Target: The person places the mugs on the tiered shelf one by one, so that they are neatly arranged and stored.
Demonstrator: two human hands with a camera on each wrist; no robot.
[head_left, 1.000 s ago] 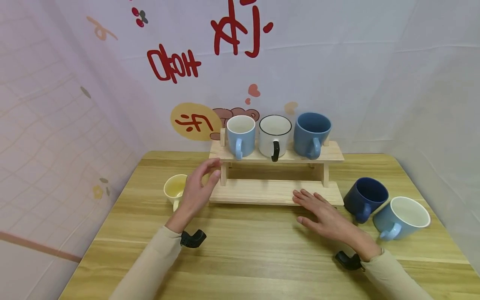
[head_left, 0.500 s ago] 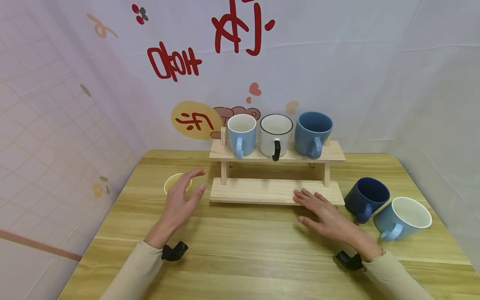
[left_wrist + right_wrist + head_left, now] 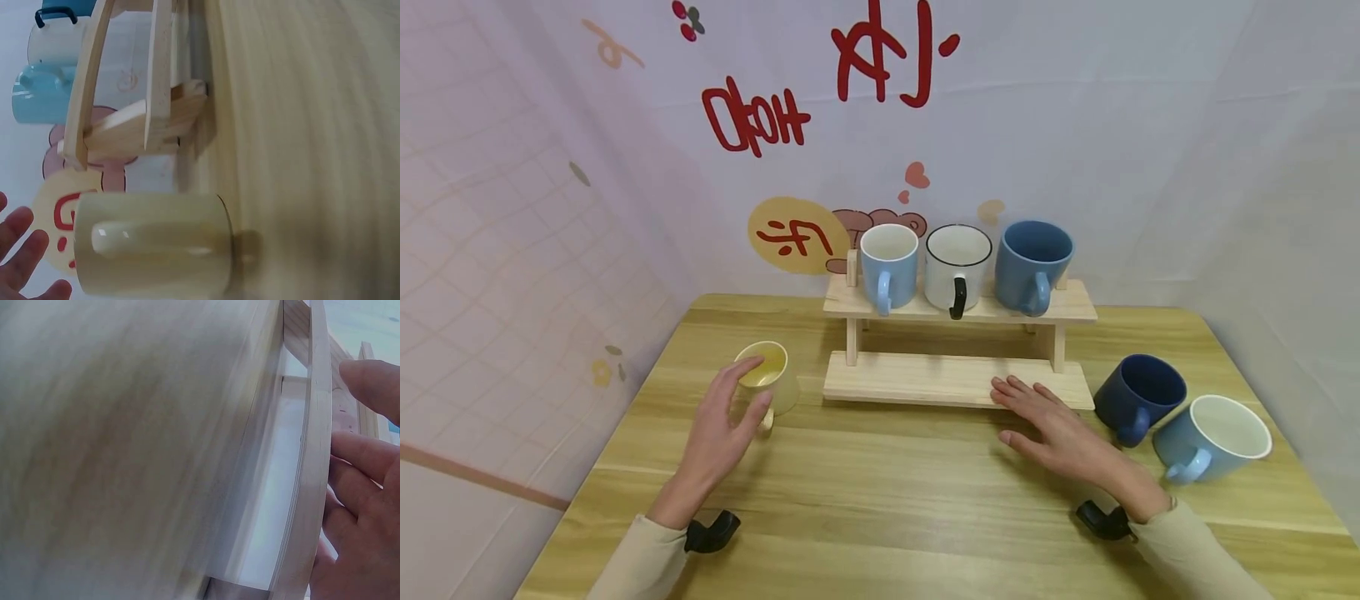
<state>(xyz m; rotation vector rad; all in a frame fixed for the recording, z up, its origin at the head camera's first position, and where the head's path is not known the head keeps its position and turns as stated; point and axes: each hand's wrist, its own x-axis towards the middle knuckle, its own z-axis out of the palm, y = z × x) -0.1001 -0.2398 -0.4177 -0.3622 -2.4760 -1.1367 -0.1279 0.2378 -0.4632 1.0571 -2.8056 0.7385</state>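
A pale yellow mug [image 3: 784,387] stands upright on the table, left of the wooden two-tier shelf [image 3: 917,379]. My left hand [image 3: 718,425] hovers at the mug's near left side, thumb and fingers spread and loosely bent. In the left wrist view the fingertips [image 3: 22,222] are apart from the yellow mug [image 3: 153,244]. My right hand [image 3: 1052,429] lies with extended fingers at the front edge of the lower board. The right wrist view has its fingers [image 3: 356,484] against that board [image 3: 309,487].
On the upper board stand a light blue mug [image 3: 891,271], a white mug with black handle [image 3: 951,279] and a blue mug [image 3: 1030,271]. Right of the shelf, a navy mug [image 3: 1131,400] and another light blue mug [image 3: 1202,446] stand on the table [image 3: 880,500].
My left hand has moved left and toward me, from the shelf's left end to the yellow mug. The right hand stays at the lower board. The head view has shifted slightly.
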